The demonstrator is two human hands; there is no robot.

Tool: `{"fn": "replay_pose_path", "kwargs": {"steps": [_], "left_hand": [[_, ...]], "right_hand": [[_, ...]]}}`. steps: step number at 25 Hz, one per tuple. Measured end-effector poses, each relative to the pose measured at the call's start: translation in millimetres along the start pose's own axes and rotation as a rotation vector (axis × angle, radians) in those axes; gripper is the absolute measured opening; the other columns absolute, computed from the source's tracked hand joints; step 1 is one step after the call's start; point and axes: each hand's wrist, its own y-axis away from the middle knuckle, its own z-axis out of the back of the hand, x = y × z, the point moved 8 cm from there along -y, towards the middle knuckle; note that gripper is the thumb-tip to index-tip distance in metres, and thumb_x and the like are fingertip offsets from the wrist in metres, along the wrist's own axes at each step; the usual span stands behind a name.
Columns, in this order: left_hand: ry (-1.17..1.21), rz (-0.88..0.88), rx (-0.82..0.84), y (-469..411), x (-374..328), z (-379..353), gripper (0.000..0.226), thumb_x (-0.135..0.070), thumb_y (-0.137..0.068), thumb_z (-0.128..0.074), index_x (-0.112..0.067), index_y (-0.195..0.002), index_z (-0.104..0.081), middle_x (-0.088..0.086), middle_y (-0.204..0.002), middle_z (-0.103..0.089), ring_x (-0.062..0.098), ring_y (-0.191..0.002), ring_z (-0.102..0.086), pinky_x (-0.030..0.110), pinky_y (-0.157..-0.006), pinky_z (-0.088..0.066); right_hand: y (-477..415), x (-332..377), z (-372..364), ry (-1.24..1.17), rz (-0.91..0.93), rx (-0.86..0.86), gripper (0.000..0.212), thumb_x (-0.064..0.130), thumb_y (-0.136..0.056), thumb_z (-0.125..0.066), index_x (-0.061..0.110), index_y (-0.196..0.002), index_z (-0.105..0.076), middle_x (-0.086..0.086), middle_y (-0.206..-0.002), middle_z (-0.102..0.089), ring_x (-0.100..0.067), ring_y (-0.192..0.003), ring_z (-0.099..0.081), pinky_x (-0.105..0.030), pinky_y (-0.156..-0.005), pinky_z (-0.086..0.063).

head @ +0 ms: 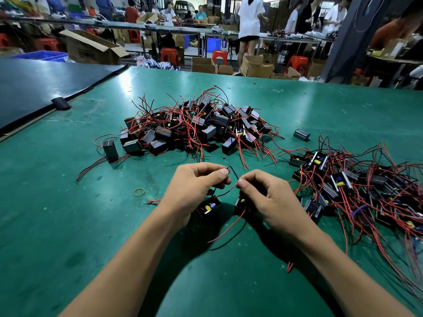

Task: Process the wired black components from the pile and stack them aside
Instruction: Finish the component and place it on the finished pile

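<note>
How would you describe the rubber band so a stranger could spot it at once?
On the green table, look just left of the left hand, nearer the person than the big pile. The rubber band lies flat there alone: a small yellow ring, not a wire.

Yellow rubber band, green table, cardboard boxes, red stools
</note>
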Motion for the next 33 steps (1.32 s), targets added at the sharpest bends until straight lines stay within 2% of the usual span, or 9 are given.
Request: {"fn": "replay_pose_path", "kwargs": {"steps": [2, 7, 11, 16, 18, 21, 25, 30, 33], "left_hand": [[-0.006, -0.003, 0.000, 0.7, -0.5, -1.2, 0.007, -0.019, -0.088, -0.070, -0.017, -0.082, -0.075, 0.005, -0.082, -0.076, 0.008, -0.073, -0.065, 0.024, -0.070, -0.047], [-0.030, -0.005, -0.026, 0.2, 0.1, 1.0, 0.008, -0.020, -0.088, -0.070, -0.015, -0.083, -0.075, 0.003, -0.080, -0.076, 0.007, -0.070, -0.065, 0.016, -0.063, -0.048], [-0.026, -0.015, -0.050, -0.9, 0.0, 3.5, 0.007, -0.016, -0.089, -0.069, -0.013, -0.085, -0.074, 0.003, -0.078, -0.076, 0.007, -0.067, -0.065, 0.010, -0.058, -0.047], [-0.007, -0.021, -0.024, -1.3, -0.5, 2.6, 0.007, -0.019, -0.088, -0.070, -0.017, -0.083, -0.075, 0.002, -0.079, -0.076, 0.007, -0.070, -0.065, 0.014, -0.061, -0.048], [0.006, -0.020, -0.013, -1.4, -0.6, 1.3, 0.007, -0.018, -0.088, -0.070, -0.016, -0.083, -0.075, 0.003, -0.079, -0.076, 0.008, -0.070, -0.065, 0.017, -0.063, -0.048], [0.008, -0.022, -0.016, -2.0, -0.1, 1.3, 0.007, -0.017, -0.087, -0.070, -0.015, -0.083, -0.075, 0.004, -0.079, -0.075, 0.008, -0.069, -0.063, 0.020, -0.064, -0.047], [0.002, -0.050, -0.034, -1.7, -1.3, 1.4, 0.006, -0.016, -0.085, -0.073, -0.015, -0.079, -0.076, 0.001, -0.072, -0.073, 0.007, -0.064, -0.060, 0.014, -0.059, -0.046], [-0.038, -0.148, -0.072, 0.1, -10.2, 1.0, 0.009, -0.010, -0.084, -0.073, -0.012, -0.075, -0.074, -0.002, -0.063, -0.069, 0.001, -0.056, -0.056, 0.009, -0.056, -0.043], [-0.128, -0.216, -0.061, 1.3, -16.3, -1.6, 0.009, -0.010, -0.085, -0.072, -0.013, -0.076, -0.074, -0.004, -0.063, -0.068, 0.004, -0.058, -0.056, 0.013, -0.059, -0.045]], "right_hand": [[0.7, 2.3, -0.8, 0.015, 0.009, 0.017, 0.012, 0.027, -0.096, -0.065, 0.022, -0.086, -0.068, 0.012, -0.067, -0.066, -0.002, -0.061, -0.058, -0.025, -0.063, -0.050], [3.8, 7.4, 0.7, -0.010, 0.051, -0.020, 0.011, 0.025, -0.097, -0.064, 0.021, -0.086, -0.067, 0.016, -0.063, -0.063, -0.001, -0.055, -0.055, -0.016, -0.057, -0.043], [4.4, 8.4, -0.1, -0.033, 0.052, -0.029, 0.011, 0.024, -0.097, -0.064, 0.021, -0.087, -0.066, 0.016, -0.063, -0.063, -0.002, -0.056, -0.056, -0.019, -0.058, -0.045], [3.9, 9.6, -3.1, 0.020, 0.029, 0.001, 0.013, 0.025, -0.096, -0.065, 0.022, -0.084, -0.068, 0.003, -0.068, -0.070, -0.012, -0.064, -0.066, -0.031, -0.065, -0.053], [4.4, 10.8, -4.0, 0.029, 0.027, 0.019, 0.014, 0.025, -0.095, -0.066, 0.022, -0.082, -0.068, 0.001, -0.068, -0.070, -0.015, -0.064, -0.067, -0.032, -0.065, -0.053], [4.3, 11.5, -4.6, 0.053, 0.031, 0.031, 0.015, 0.024, -0.094, -0.068, 0.023, -0.079, -0.068, 0.007, -0.065, -0.067, -0.006, -0.059, -0.061, -0.022, -0.060, -0.047], [2.7, 9.8, -2.3, 0.078, 0.017, 0.026, 0.016, 0.024, -0.093, -0.069, 0.026, -0.077, -0.068, 0.014, -0.060, -0.064, 0.002, -0.056, -0.055, -0.013, -0.057, -0.039], [3.0, 10.0, -0.1, 0.055, -0.010, 0.028, 0.014, 0.026, -0.092, -0.071, 0.023, -0.078, -0.071, 0.008, -0.065, -0.069, -0.004, -0.057, -0.060, -0.019, -0.058, -0.045], [1.7, 15.8, 8.2, -0.011, 0.012, -0.088, 0.007, 0.028, -0.091, -0.071, 0.025, -0.086, -0.074, 0.014, -0.072, -0.071, -0.007, -0.056, -0.061, -0.023, -0.059, -0.049]]}}
